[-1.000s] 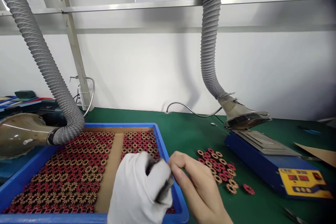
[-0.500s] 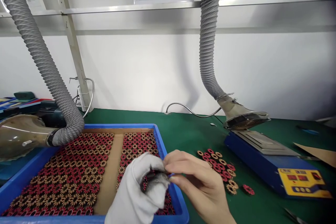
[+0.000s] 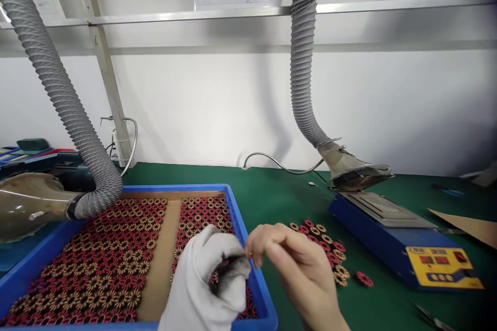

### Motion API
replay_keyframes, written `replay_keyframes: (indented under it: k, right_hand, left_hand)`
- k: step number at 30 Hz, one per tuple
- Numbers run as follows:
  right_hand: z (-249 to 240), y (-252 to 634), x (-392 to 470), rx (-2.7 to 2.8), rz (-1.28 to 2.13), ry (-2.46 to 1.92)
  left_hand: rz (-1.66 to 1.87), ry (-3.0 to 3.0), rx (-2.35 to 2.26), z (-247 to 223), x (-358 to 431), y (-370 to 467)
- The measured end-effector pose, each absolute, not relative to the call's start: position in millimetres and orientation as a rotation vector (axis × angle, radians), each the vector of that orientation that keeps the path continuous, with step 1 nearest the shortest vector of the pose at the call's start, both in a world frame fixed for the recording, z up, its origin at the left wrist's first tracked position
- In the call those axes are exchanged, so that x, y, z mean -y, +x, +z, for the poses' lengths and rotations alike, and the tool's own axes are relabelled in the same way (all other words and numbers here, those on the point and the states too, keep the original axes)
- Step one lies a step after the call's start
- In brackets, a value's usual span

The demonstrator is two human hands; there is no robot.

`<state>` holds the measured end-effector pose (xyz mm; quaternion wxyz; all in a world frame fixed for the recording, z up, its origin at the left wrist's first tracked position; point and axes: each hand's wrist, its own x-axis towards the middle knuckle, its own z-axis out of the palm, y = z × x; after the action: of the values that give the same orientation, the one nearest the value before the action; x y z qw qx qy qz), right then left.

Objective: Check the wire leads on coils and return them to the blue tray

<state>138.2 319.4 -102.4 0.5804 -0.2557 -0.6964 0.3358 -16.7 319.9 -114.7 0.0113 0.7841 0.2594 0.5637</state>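
Observation:
My left hand [image 3: 212, 274], in a white glove with dark-smudged fingertips, is curled closed above the right part of a blue tray [image 3: 237, 212]. What it pinches is hidden by the fingers. My bare right hand [image 3: 297, 269] is just right of it, fingers bent and pressed together near the gloved fingertips. A tiny red spot shows at its fingertips, too small to name. Below and left, rows of small flower-shaped wire-wound rings [image 3: 104, 264], red and copper-coloured, lie in the tray. A loose pile of such rings [image 3: 330, 248] is behind my right hand.
A blue device with a yellow panel [image 3: 442, 269] stands at right, under a grey extraction hose [image 3: 303, 62]. Another hose [image 3: 58, 83] hangs over the tray's left side. One ring [image 3: 364, 279] lies apart on the green table [image 3: 272, 191]. Tweezers [image 3: 430, 318] lie at front right.
My right thumb has drawn back from the gloved fingertips and the right fingers have curled in more. The left hand stays nearly in place. The view has shifted slightly.

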Motion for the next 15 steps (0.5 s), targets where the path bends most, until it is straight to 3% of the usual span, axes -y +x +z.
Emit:
replay_keyframes:
  k: [3, 11, 15]
  right_hand:
    - [-100.3, 137.5, -320.9, 1.815, 0.219, -0.600]
    - [-98.7, 137.4, -321.6, 1.896, -0.073, -0.433]
    - [-97.0, 138.6, -311.0, 1.909, -0.389, -0.612]
  left_hand:
    - [1.770, 2.122, -0.553, -111.1, -322.0, -13.0]
    - [1.332, 1.650, -0.467, -103.7, -322.0, -9.7]
    - [1.529, 2.024, -0.687, -109.3, -320.3, -7.8]
